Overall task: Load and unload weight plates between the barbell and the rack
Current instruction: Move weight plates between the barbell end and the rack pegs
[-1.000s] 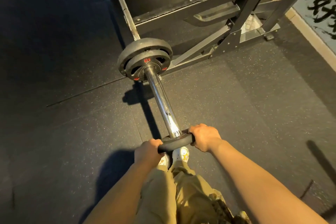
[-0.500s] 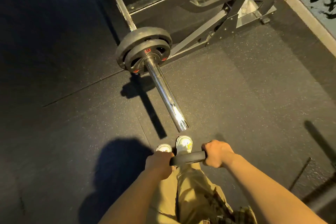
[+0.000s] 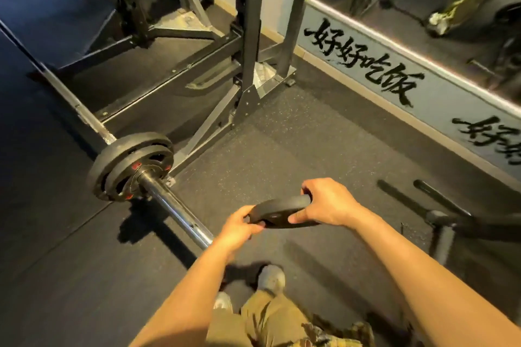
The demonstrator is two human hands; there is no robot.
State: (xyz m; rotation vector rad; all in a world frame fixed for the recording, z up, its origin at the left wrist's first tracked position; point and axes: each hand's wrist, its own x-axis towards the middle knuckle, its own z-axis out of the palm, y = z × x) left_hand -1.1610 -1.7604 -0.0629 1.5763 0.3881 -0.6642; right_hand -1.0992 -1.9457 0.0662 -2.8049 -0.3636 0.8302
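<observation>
While both hands grip it by opposite edges, a small plate (image 3: 282, 213) hangs in the air, clear of the bar's (image 3: 177, 210) bare sleeve.
Left hand (image 3: 239, 227) clasps the near-left rim, right hand (image 3: 328, 203) the far-right rim, plate tilted almost flat. Two plates (image 3: 129, 166) sit on the bar to the left, by the rack's (image 3: 251, 36) base. Open floor (image 3: 282, 144) spreads ahead to the wall (image 3: 437, 104); a black stand (image 3: 445, 222) lies to the right.

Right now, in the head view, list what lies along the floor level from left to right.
Plates on the barbell → left hand → held plate → right hand → black stand.
</observation>
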